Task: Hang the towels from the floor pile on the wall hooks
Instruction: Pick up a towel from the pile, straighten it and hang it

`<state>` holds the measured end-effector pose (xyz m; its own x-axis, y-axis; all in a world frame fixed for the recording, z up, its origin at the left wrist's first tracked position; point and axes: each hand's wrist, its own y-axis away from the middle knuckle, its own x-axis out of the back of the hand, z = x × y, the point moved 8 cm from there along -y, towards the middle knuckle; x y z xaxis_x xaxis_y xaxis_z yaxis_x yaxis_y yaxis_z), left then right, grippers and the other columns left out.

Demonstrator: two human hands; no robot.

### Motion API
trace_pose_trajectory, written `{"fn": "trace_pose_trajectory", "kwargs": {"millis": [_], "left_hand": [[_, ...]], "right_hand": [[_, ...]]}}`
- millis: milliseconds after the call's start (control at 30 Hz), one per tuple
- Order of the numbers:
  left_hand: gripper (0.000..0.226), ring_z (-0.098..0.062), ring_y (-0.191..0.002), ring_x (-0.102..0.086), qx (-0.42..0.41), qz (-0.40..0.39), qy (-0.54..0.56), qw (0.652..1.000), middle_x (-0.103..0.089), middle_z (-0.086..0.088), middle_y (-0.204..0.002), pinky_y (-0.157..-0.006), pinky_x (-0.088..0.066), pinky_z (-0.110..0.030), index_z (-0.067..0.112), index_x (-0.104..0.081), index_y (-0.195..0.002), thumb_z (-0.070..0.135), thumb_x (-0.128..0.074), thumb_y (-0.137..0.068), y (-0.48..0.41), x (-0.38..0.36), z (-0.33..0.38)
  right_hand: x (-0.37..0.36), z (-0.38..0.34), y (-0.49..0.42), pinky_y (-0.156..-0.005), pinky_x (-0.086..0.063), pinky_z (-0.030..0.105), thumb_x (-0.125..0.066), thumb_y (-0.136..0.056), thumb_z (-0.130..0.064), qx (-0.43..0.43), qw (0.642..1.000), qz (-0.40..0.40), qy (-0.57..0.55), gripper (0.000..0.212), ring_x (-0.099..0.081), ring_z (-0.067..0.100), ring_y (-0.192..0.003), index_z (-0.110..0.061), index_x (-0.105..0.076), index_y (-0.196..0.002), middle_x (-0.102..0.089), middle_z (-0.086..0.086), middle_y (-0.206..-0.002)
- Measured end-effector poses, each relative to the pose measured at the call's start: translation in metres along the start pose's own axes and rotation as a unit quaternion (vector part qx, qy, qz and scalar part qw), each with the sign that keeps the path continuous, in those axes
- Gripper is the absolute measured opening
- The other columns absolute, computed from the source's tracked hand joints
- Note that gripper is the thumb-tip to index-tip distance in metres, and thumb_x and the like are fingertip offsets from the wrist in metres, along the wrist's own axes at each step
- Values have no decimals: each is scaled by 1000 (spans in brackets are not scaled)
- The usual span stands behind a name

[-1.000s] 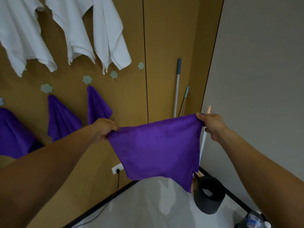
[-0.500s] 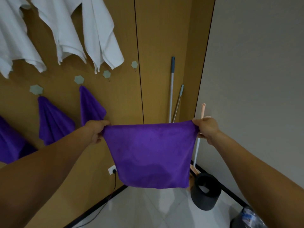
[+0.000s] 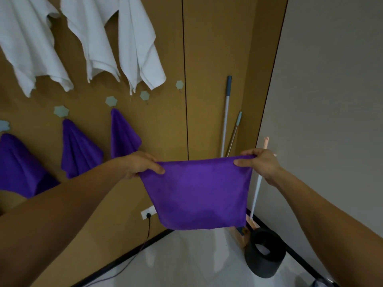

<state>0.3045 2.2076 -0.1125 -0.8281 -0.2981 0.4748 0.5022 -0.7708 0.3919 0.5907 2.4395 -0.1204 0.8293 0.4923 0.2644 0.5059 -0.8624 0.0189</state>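
Purple towel [image 3: 199, 193] is up in the air, spread flat between both hands, top edge pulled taut and roughly level, the rest hanging down loose in front of the wooden wall [image 3: 207, 59]. Left hand [image 3: 141, 165] pinches the top left corner, thumb lying on the near face, fingers curled behind the cloth. Right hand [image 3: 261, 162] pinches the top right corner the same way, thumb on the near side. The hands are well apart, a towel's width, both arms stretched out. On the wall to the left, three purple cloths [image 3: 79, 150] hang from pale hexagon hooks [image 3: 61, 111]; the leftmost is cut off by the frame edge. Two more hooks [image 3: 179, 84] sit further right, above the left hand. Higher up hang three white towels [image 3: 93, 38]. Far corner behind the held towel: two mop handles [image 3: 226, 114] lean against the wood, and a white pole [image 3: 256, 195] with a pink tip shows just beside the right hand. A black bin [image 3: 265, 253] lies tipped on the glossy floor [image 3: 186, 255] below the towel's right corner. A wall socket [image 3: 148, 212] with a black cord [image 3: 145, 239] sits low, just left of the towel's bottom edge. Grey wall [image 3: 331, 100] fills the right side.
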Motion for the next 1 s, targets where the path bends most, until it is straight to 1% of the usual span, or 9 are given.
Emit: {"fn": "trace_pose_trajectory", "kwargs": {"millis": [100, 200, 267, 367, 467, 567, 700, 833, 1000], "left_hand": [[30, -12, -66, -66, -47, 109, -87, 989, -70, -1, -74, -56, -50, -19, 5, -71, -84, 24, -86, -66, -3, 13, 8], [29, -3, -41, -54, -83, 204, -65, 973, -60, 7, -49, -38, -37, -13, 7, -66, -71, 31, -83, -72, -4, 26, 10], [35, -8, -44, -54, -94, 244, -95, 961, -57, 3, -50, -39, -37, -16, 4, -65, -71, 35, -80, -75, -2, 33, 11], [42, -29, -67, -60, -109, 327, -188, 920, -55, -13, -71, -57, -42, -28, 2, -59, -67, 38, -76, -78, 6, 45, 21], [45, -39, -78, -58, -169, 398, -175, 884, -50, -22, -76, -69, -43, -36, 10, -44, -53, 27, -78, -77, 12, 58, 30], [10, -30, -76, -63, -192, 402, 26, 895, -65, -15, -81, -71, -50, -36, 9, -62, -72, 11, -71, -78, 4, 75, 23], [20, -17, -56, -49, -199, 372, 264, 867, -53, 0, -60, -51, -43, -28, 19, -50, -69, 2, -60, -75, -24, 98, 18], [20, -10, -60, -52, -205, 401, 193, 872, -58, 4, -75, -54, -43, -25, 29, -52, -82, 9, -54, -81, -53, 132, 24], [9, -5, -67, -58, -229, 325, 165, 903, -64, 10, -75, -53, -43, -8, 28, -60, -80, 22, -54, -84, -92, 151, 31]], "right_hand": [[1, -5, -11, -55, -54, 20, -90, -63, -22, 11, 997, -2, 81, 35, -65, 14, -70, -8, -69, -88, -69, 4, -81], [8, -14, -25, -69, -57, 39, -84, -73, -30, 24, 989, 42, 138, 35, -67, 28, -76, 0, -68, -82, -70, 15, -82], [6, -25, -33, -74, -55, 47, -82, -75, -31, 48, 985, 62, 155, 42, -67, 37, -83, 8, -67, -79, -69, 24, -88], [-8, -52, -43, -84, -48, 37, -78, -75, -23, 110, 974, 100, 172, 31, -61, 35, -102, -2, -59, -65, -64, 21, -109], [-31, -68, -53, -67, -44, 30, -71, -80, -16, 138, 972, 121, 144, 24, -60, 31, -83, -12, -49, -69, -63, 17, -85], [-56, -76, -67, -57, -39, 22, -64, -84, -8, 132, 984, 112, 30, 15, -52, 19, -71, -14, -50, -85, -55, 4, -81], [-115, -95, -87, -61, -44, 27, -46, -91, 0, 108, 992, -29, -62, 22, -54, 17, -69, -13, -59, -103, -60, 6, -82], [-171, -118, -102, -77, -49, 29, -72, -85, -23, 142, 972, -188, 28, 24, -61, 16, -83, -18, -69, -108, -61, 4, -91], [-205, -134, -140, -55, -53, 19, -78, -80, -22, 154, 979, -135, -19, 18, -66, 10, -63, -6, -70, -81, -70, 6, -76]]}}
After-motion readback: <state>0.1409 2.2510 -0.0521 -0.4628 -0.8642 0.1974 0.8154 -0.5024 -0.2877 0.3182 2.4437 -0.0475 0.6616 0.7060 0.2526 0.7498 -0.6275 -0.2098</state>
